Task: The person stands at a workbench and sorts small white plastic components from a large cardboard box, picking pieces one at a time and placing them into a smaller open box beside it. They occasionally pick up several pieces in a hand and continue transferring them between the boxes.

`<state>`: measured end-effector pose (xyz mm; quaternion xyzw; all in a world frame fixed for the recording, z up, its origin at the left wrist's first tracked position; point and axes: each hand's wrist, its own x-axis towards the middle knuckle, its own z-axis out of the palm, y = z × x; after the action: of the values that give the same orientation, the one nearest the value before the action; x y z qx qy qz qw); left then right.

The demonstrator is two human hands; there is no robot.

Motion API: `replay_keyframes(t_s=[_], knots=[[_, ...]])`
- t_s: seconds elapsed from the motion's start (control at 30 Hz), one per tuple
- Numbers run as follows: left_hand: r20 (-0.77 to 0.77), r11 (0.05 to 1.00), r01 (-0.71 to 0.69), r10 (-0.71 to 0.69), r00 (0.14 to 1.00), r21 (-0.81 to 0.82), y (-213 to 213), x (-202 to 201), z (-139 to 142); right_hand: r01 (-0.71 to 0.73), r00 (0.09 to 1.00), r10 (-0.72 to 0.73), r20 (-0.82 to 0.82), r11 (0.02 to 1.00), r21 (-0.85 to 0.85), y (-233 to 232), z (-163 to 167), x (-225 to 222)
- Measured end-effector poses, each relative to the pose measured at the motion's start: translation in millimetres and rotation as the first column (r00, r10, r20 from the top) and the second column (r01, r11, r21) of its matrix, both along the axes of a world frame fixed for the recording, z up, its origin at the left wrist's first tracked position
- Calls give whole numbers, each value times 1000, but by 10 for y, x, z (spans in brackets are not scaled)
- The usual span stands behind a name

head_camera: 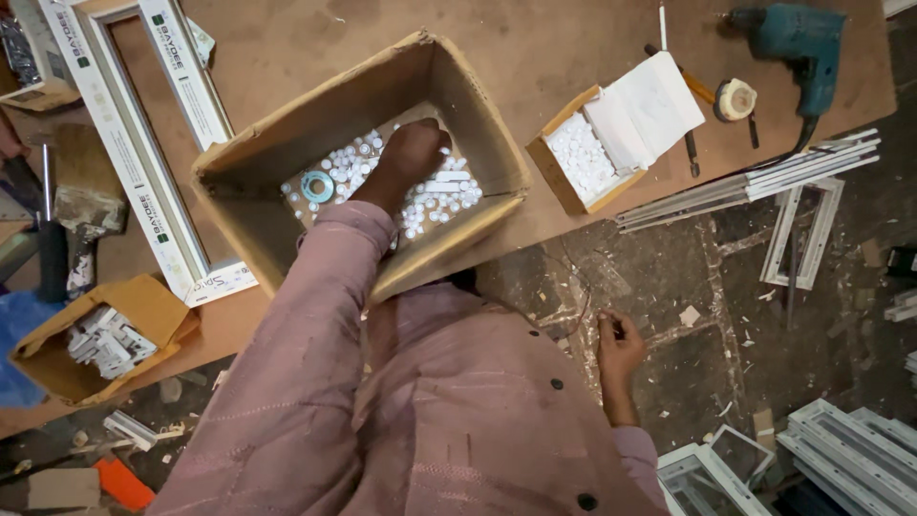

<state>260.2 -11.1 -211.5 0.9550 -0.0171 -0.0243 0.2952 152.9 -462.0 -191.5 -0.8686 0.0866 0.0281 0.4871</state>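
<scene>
Head view: left hand (413, 153) in cardboard box (250, 153), grip unclear; box long axis runs lower-left to upper-right.

I stand over a brown board worktop (564, 48) that fills the upper part of my view, scuffed and dusty. Below it lies a dark concrete floor (726, 315), cracked and littered with white chips and scraps (some pale streaks run across it too). White window frames (850, 449) lean at the lower right corner, and another small frame (804, 234) lies flat on the floor just beside the worktop's edge. The light is dim and even.
</scene>
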Motion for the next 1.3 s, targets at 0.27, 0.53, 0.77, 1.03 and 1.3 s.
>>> replay_keyframes(t_s=[0.27, 0.53, 0.77, 1.03, 1.3], knots=[[-321, 456, -339, 119, 939, -823, 152, 134, 6, 14, 1000, -14, 28, 1000, -14, -133, -6, -121], [-461, -203, -512, -251, 851, -834, 249, 122, 65, 73, 997, -73, -15, 997, 14, -189, 6, -260], [-291, 893, -337, 251, 923, -297, -138, 41, -66, 123, 992, -122, -37, 992, 16, -195, 29, -245], [-259, 969, -243, 221, 940, -54, -419, -43, -70, 109, 992, -112, -54, 992, -58, -163, 3, -329], [-187, 993, -40, 60, 981, 110, -396, -101, -78, 123, 992, -124, -27, 992, -38, -147, 16, -357]])
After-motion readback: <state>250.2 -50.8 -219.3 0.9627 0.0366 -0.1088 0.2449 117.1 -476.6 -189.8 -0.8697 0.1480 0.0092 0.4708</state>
